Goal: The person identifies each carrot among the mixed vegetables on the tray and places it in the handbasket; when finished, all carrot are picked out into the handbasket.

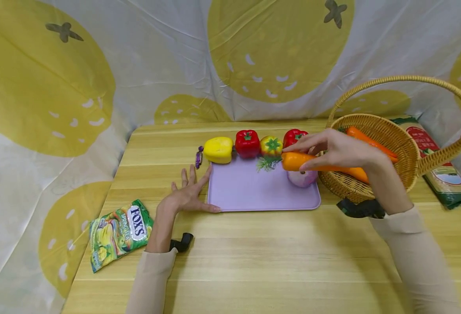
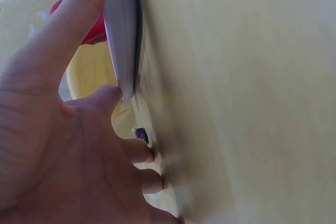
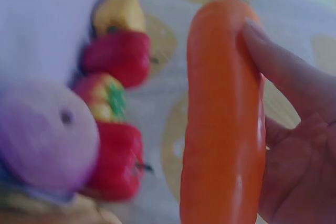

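My right hand (image 1: 340, 150) pinches an orange carrot (image 1: 292, 161) by its thick end, thumb on one side and fingers on the other. Green leaves on the carrot (image 3: 223, 108) point left, above the lilac tray (image 1: 246, 187). Beneath it, a purple-white round vegetable (image 1: 303, 179) lies on the tray's right part. Fingers spread, my left hand (image 1: 185, 195) touches the tray's left edge. Along the tray's far side sit a yellow pepper (image 1: 218, 149), a red pepper (image 1: 247, 145), a red-yellow pepper (image 1: 271, 146) and another red pepper (image 1: 294, 136), partly hidden by my right hand.
A wicker basket (image 1: 411, 163) with a tall handle stands right of the tray, another carrot (image 1: 372, 141) inside. Behind it lies a red-and-green packet (image 1: 446, 174). A green candy bag (image 1: 120, 233) lies at left; a purple-wrapped candy (image 1: 199, 158) is beside the yellow pepper.
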Tool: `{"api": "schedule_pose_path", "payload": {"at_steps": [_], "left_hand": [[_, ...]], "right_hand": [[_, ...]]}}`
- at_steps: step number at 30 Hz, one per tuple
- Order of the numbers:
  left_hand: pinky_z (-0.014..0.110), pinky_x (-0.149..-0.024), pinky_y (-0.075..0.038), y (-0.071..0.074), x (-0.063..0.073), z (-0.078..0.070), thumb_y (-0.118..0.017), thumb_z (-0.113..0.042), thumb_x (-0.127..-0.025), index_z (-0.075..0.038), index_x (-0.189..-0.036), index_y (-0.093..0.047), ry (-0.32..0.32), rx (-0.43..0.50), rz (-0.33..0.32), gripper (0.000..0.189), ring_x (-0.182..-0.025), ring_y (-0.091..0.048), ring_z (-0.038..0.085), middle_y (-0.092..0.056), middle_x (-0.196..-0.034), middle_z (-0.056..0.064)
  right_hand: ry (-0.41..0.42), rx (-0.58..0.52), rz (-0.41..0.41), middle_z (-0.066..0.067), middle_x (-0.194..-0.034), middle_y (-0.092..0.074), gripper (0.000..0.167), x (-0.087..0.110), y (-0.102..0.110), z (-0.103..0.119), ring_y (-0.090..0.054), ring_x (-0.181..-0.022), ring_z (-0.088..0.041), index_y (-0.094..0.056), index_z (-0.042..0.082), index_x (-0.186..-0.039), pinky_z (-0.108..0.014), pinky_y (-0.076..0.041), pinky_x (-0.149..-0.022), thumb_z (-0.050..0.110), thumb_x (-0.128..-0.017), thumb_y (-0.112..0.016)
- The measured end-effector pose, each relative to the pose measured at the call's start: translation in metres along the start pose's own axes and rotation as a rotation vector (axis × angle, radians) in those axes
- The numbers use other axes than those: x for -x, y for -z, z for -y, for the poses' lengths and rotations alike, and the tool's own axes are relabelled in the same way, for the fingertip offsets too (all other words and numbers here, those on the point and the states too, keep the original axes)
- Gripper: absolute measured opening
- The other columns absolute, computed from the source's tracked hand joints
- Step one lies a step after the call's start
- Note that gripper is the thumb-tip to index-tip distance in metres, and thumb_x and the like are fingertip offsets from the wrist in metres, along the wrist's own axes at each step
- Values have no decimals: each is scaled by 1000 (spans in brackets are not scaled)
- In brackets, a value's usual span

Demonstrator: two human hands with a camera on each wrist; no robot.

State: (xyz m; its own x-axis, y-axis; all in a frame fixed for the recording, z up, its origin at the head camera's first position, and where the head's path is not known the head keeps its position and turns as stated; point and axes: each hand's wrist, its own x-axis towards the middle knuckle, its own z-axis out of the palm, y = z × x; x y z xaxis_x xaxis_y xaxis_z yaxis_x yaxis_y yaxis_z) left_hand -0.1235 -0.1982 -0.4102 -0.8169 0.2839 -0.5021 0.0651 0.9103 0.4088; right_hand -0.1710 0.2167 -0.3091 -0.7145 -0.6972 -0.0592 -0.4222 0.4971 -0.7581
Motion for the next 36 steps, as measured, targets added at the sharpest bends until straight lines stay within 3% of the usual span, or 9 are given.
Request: {"api": "schedule_pose_path", "payload": {"at_steps": [2,5,11,18,24,30,34,36], "left_hand": [[82,-115,12,0,1,0,-78,-70,-78,-35,-165,13,1,-3,1,130,-153,30,49,34,-166,24],[82,-115,12,1,1,0,-79,-70,-78,-35,-165,13,2,-4,1,131,-153,30,50,34,-165,24],[83,-113,12,0,1,1,-79,-70,-77,-35,-165,12,2,-4,-2,131,-153,30,51,34,-165,24],[83,-114,12,1,0,3,-78,-72,-77,-36,-165,13,-4,-6,-3,132,-153,30,50,34,-165,24],[82,-115,12,3,3,1,-78,-74,-75,-36,-165,12,-4,5,2,133,-153,30,49,34,-165,24],[82,-115,11,2,2,1,-78,-70,-78,-34,-166,12,4,-14,-3,130,-153,29,50,34,-165,24],[82,-115,10,1,2,1,-78,-70,-78,-34,-165,12,-4,-23,-8,130,-153,29,50,33,-165,25],[83,-115,10,1,1,1,-78,-70,-78,-35,-165,13,-7,-24,-9,131,-153,30,51,33,-165,25]], "right_hand": [[-19,34,-32,2,-132,-73,44,12,19,-3,-62,-118,1,-74,25,-130,-16,-54,-90,16,-88,-84],[-44,30,-56,1,-132,-73,44,28,44,-13,-64,-117,0,-72,17,-132,-15,-55,-89,10,-90,-81],[-164,94,-64,16,-130,-72,47,48,82,-47,-66,-113,6,-69,15,-137,-11,-54,-88,10,-92,-78],[-359,87,-50,25,-127,-69,49,63,101,-86,-59,-111,16,-64,15,-143,-7,-48,-86,18,-96,-75],[-512,85,-27,27,-125,-68,55,64,102,-111,-57,-104,19,-61,18,-146,-9,-46,-84,29,-95,-77],[-548,121,-17,4,-139,-68,54,58,94,-126,-59,-100,13,-64,16,-142,-15,-48,-85,30,-92,-80],[-566,85,-13,-12,-146,-62,56,58,90,-128,-63,-102,6,-64,12,-142,-20,-53,-84,26,-91,-81],[-565,60,-18,-17,-148,-60,56,58,86,-129,-61,-101,9,-64,10,-142,-21,-55,-84,23,-90,-82]]}}
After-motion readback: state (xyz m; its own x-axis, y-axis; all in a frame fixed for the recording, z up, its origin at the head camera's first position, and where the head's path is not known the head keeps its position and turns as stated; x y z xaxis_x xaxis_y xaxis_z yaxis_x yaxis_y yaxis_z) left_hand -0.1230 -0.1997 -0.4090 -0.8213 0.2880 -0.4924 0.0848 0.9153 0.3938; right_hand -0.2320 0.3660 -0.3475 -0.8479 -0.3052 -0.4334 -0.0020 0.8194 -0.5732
